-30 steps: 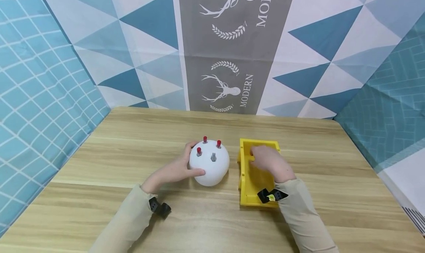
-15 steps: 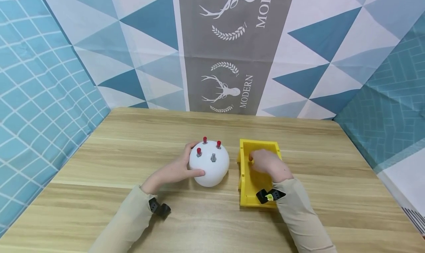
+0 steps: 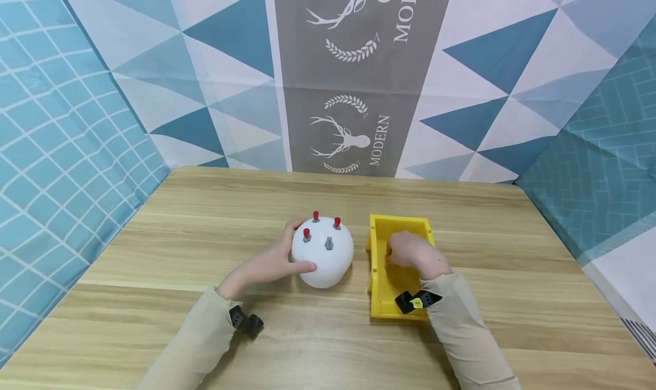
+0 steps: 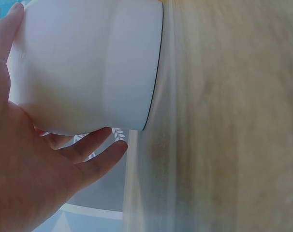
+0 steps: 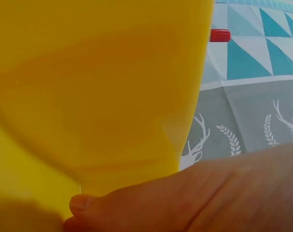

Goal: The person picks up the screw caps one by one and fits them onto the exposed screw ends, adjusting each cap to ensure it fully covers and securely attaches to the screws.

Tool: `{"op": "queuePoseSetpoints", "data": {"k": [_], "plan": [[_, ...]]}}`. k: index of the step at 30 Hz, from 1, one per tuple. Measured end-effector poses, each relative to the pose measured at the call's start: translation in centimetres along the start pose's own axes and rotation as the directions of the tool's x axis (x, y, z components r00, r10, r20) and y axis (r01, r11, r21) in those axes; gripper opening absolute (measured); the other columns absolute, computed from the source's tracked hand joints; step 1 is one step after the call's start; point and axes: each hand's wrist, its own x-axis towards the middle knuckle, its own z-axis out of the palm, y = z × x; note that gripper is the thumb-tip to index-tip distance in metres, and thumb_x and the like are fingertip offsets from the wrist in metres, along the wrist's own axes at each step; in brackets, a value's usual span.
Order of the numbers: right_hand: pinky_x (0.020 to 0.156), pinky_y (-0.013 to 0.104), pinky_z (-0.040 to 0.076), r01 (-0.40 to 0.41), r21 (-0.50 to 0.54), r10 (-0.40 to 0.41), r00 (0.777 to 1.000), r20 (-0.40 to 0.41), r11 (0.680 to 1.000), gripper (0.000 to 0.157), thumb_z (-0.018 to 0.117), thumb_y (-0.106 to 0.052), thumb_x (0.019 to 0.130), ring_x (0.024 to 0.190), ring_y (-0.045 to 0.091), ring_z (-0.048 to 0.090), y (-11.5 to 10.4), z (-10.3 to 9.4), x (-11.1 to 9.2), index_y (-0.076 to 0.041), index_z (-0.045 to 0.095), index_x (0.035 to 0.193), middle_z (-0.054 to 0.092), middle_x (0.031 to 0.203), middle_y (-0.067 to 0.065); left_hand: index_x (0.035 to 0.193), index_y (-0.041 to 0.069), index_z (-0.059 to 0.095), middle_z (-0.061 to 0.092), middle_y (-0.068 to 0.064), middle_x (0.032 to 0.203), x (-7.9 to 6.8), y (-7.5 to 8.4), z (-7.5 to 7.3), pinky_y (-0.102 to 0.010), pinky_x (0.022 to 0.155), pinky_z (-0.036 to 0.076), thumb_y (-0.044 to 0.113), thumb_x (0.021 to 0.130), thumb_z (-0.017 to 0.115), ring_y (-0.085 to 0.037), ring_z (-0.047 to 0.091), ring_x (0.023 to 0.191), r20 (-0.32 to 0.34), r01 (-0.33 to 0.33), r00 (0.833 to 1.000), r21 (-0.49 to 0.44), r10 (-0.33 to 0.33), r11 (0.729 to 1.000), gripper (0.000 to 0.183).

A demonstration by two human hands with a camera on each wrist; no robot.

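Observation:
A smooth white rounded body (image 3: 328, 267) stands on the table, with several short metal posts on its top. Three posts carry red caps (image 3: 337, 222); a nearer metal post (image 3: 329, 242) is bare. My left hand (image 3: 274, 259) holds its left side, the thumb in front and the fingers round the back. In the left wrist view, that hand (image 4: 35, 159) spans the body's wall (image 4: 88, 63). My right hand (image 3: 411, 250) is down inside a yellow bin (image 3: 376, 265), fingers bent. Its thumb and a fingertip lie close together in the right wrist view; anything between them is hidden.
The bin stands just right of the white body, a narrow strip of table between them. Beneath both lies a wooden tabletop (image 3: 205, 208). A patterned cloth backdrop (image 3: 348, 82) rises behind its far edge.
My right hand has shifted slightly inside the bin, its fingers drawing closer together. The left hand and the white body stay put.

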Motion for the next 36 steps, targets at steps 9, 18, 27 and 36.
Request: {"op": "queuePoseSetpoints", "data": {"k": [9,18,27,36], "plan": [[0.066,0.029,0.039,0.007,-0.002,-0.007,0.999,-0.036,1.000,0.008,0.057,-0.005,0.086,0.067,0.017,0.048,0.0,0.1,-0.2,-0.003,0.064,0.085,0.053,0.073,0.004,0.143,0.013,0.007,0.029,-0.005,0.139,0.0,-0.1,0.1,-0.047,0.101,0.032,0.045,0.071,0.074,-0.022,0.034,0.125,0.006,-0.012,1.000,-0.003,0.012,1.000,0.103],[0.070,0.031,0.042,0.050,-0.048,-0.054,0.994,-0.090,0.998,0.012,0.055,-0.001,0.085,0.072,0.018,0.048,0.1,-0.3,-0.2,-0.003,0.066,0.090,0.060,0.086,0.008,0.142,0.014,0.007,0.029,-0.004,0.139,0.0,-0.1,0.1,-0.047,0.101,0.032,0.046,0.071,0.073,-0.022,0.034,0.126,0.003,-0.006,1.000,0.001,0.006,1.000,0.102],[0.069,0.031,0.045,0.107,-0.099,-0.118,0.987,-0.111,0.989,0.015,0.053,0.003,0.081,0.074,0.018,0.051,0.0,-0.8,-0.7,-0.005,0.066,0.086,0.063,0.087,0.006,0.143,0.013,0.007,0.028,-0.004,0.140,-0.1,0.1,0.0,-0.047,0.101,0.032,0.045,0.072,0.073,-0.022,0.034,0.126,0.003,-0.013,1.000,0.004,0.013,1.000,0.102],[0.070,0.032,0.045,0.111,-0.095,-0.121,0.987,-0.103,0.989,0.023,0.051,0.006,0.079,0.078,0.020,0.052,-0.2,-1.3,-1.4,-0.003,0.065,0.093,0.064,0.095,0.009,0.142,0.012,0.007,0.028,-0.007,0.140,-0.2,0.1,-0.1,-0.048,0.101,0.032,0.042,0.073,0.073,-0.024,0.033,0.126,0.007,-0.019,1.000,0.006,0.019,1.000,0.100]]}}
